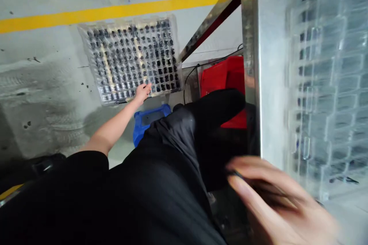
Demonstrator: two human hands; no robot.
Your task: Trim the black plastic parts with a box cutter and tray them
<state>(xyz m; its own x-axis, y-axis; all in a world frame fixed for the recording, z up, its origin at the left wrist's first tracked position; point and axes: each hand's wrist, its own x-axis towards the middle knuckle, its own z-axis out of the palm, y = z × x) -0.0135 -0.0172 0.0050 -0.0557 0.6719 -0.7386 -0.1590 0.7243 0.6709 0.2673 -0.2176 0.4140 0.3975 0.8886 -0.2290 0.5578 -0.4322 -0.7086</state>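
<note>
On the left, a clear plastic tray with rows of small pockets holds many small black parts. My left hand is at its near edge with the fingers drawn together. Whatever they may grip is too small to make out. Close to the camera, my right hand is blurred by motion. Between its thumb and index finger is pinched a small black part, its exact kind unclear. To the right of that hand, another clear pocketed tray lies on the metal table, with dark parts in its left pockets.
The metal table's edge runs along my right side. Beneath it stands a red bin, with a black cable nearby. A blue stool is below the left tray. A yellow line crosses the grey floor.
</note>
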